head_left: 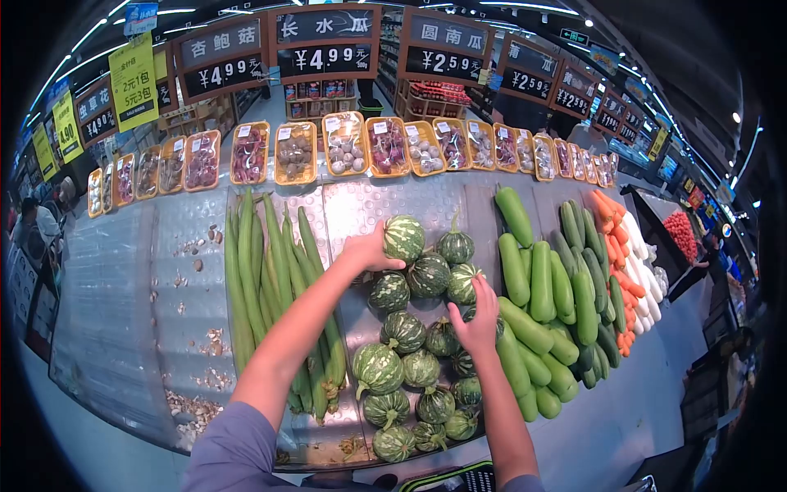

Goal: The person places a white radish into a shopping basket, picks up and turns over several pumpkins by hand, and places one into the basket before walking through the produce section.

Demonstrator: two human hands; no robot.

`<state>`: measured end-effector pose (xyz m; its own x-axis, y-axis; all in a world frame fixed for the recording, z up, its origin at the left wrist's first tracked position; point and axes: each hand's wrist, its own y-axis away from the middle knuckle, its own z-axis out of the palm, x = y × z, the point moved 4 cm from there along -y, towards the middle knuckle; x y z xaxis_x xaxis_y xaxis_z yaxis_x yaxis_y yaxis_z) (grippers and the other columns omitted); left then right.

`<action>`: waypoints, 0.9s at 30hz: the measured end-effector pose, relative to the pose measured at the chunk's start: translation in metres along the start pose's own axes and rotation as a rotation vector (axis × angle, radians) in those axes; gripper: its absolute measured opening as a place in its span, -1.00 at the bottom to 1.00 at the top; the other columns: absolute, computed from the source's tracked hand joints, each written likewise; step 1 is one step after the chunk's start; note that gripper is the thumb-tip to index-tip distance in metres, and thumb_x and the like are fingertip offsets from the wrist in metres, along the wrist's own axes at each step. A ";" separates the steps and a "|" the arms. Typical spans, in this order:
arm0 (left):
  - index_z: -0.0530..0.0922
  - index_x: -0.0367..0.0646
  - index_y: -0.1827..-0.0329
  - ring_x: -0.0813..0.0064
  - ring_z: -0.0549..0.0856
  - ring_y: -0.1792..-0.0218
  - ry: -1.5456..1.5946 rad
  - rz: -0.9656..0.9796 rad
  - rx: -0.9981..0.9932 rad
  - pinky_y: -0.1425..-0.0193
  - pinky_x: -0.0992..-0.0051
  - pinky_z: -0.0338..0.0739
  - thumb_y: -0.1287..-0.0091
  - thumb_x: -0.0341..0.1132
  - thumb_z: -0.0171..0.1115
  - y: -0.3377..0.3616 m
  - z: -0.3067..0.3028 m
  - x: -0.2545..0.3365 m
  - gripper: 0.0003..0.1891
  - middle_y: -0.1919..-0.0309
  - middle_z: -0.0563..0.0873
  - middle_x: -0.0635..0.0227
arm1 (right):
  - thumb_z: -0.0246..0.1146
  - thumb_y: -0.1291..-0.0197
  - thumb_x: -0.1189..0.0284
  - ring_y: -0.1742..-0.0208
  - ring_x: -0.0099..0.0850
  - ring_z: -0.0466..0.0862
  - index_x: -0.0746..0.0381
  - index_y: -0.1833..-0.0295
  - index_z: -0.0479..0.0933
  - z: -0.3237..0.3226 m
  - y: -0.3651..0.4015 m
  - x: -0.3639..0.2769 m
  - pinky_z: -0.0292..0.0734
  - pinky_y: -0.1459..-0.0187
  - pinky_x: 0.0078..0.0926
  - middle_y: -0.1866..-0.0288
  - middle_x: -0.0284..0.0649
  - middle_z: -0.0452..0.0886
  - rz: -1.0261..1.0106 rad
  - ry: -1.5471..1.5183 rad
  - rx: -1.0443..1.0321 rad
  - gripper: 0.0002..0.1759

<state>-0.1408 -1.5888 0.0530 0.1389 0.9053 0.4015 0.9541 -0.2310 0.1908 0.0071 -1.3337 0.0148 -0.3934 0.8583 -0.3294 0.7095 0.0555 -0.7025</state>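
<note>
Small round pumpkins with striped green skins are grouped on the metal display counter [352, 205]. At the back of the group, my left hand [373, 250] grips a pale-striped pumpkin [404, 239] from its left side, thumb along the bottom. My right hand [479, 318] is on another pale-striped pumpkin [464, 284], its fingers at the right side and its thumb below. Between the hands sits a darker pumpkin [428, 275]. Another dark pumpkin [456, 246] with an upright stem lies behind. A larger pumpkin [378, 369] rests nearer the front.
Long green gourds [246, 279] lie left of the pumpkins, partly under my left forearm. Light green gourds [542, 283], carrots [619, 246] and white radishes [643, 271] fill the right. Wrapped trays [297, 154] line the back below price signs [325, 45]. Mushroom scraps [193, 414] litter the left.
</note>
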 end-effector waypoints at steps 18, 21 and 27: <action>-0.13 -0.20 -0.59 -0.10 0.52 -0.28 0.342 0.392 0.200 -0.37 0.23 0.41 0.23 -0.01 0.70 -0.030 -0.008 -0.014 0.39 -0.30 0.41 -0.25 | 0.55 0.01 0.29 -0.36 -0.21 0.47 0.33 -0.55 0.00 0.107 -0.143 -0.025 0.38 -0.34 -0.30 -0.40 0.06 0.38 0.167 -0.740 -0.409 0.13; -0.13 0.02 -0.62 -0.21 0.41 -0.34 0.414 0.445 0.306 -0.40 0.19 0.36 0.19 -0.07 0.69 0.004 -0.036 0.007 0.36 -0.41 0.21 -0.25 | 0.53 -0.01 0.41 -0.40 -0.22 0.41 0.30 -0.57 -0.04 0.082 -0.141 -0.038 0.31 -0.39 -0.31 -0.44 0.00 0.30 0.194 -1.033 -0.216 0.12; -0.16 0.07 -0.63 0.14 0.27 -0.45 1.309 0.644 0.015 -0.48 0.24 0.26 -0.06 -0.01 0.59 0.087 -0.025 0.037 0.22 -0.48 0.14 0.02 | 0.56 0.00 0.41 -0.46 -0.22 0.33 0.22 -0.61 -0.19 0.012 -0.078 -0.073 0.24 -0.45 -0.22 -0.47 -0.05 0.23 0.287 -1.471 0.036 0.24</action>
<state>-0.0594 -1.5845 0.1068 0.2059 -0.3182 0.9254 0.8253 -0.4517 -0.3389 -0.0267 -1.4069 0.0856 -0.4831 -0.4304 -0.7625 0.8567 -0.0526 -0.5131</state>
